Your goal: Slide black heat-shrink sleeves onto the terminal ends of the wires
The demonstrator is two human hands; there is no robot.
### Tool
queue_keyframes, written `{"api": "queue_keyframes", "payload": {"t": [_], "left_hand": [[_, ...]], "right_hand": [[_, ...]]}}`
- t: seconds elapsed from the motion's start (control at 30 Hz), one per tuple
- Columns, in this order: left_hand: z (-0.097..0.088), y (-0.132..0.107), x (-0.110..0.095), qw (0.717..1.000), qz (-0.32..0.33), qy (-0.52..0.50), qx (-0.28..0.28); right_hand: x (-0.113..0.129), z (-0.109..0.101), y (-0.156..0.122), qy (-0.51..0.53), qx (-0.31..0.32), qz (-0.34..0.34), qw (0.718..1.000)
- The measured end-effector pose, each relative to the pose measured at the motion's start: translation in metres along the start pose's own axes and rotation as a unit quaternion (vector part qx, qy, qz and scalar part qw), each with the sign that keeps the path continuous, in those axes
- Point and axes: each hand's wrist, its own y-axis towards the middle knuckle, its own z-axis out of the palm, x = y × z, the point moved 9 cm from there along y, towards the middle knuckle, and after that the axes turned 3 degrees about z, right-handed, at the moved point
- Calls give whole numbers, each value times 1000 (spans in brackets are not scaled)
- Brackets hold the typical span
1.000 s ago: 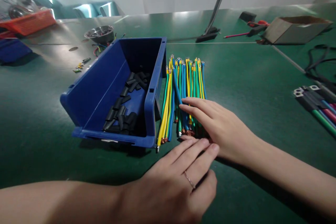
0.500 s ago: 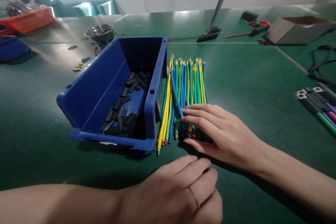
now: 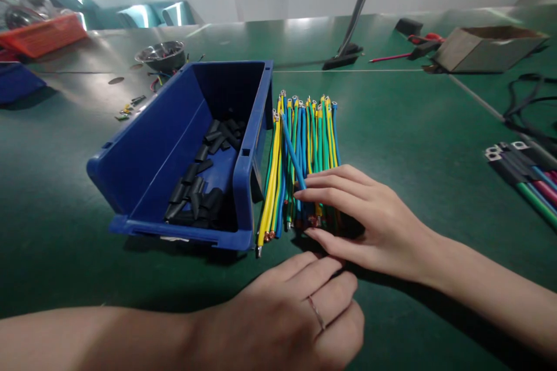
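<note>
A bundle of blue, green and yellow wires [image 3: 273,179] with ring terminals at the far ends lies beside a blue bin [image 3: 174,237]. One blue wire [image 3: 292,151] slants across the others. My right hand [image 3: 369,214] reaches over the near part of the bundle, fingertips at the lower part of that slanted wire. Its thumb stays apart from the fingers, near bare copper ends. Closer to me, my left hand [image 3: 300,307] is closed with curled fingers, its tips beside the right thumb. Whatever it may hold is hidden; a dark patch shows between the fingers.
Short black sleeves [image 3: 195,185] lie in the bin. More wires with black sleeves [image 3: 517,168] rest at the right. Farther back are a metal bowl [image 3: 163,57], a stand base [image 3: 342,61], a cardboard box [image 3: 474,55] and an orange basket [image 3: 47,35].
The view has shifted slightly. My left fingertips have come closer to the right thumb, and the right fingers have moved slightly over the slanted blue wire.
</note>
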Motion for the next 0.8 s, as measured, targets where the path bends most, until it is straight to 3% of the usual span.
{"api": "queue_keyframes", "payload": {"t": [0.37,0.43,0.5,0.57,0.67,0.73,0.8], "left_hand": [[-1,3,-1,1000,-2,-12,17],[-3,1,0,1000,-13,-22,-5],[-10,-4,2,997,-37,-22,-68],[-17,-10,4,991,-61,-10,-123],[-13,-12,9,988,-104,7,-111],[-10,-11,13,987,-124,2,-98],[-9,-8,14,988,-123,-11,-94]], "right_hand": [[-9,5,-6,32,33,39,998],[-14,3,-6,78,28,67,994],[-22,-1,-6,164,6,108,981],[-40,-10,-11,295,-77,185,934],[-70,-21,-35,447,-244,304,805],[-76,-21,-50,486,-282,353,748],[-76,-18,-62,511,-277,391,714]]}}
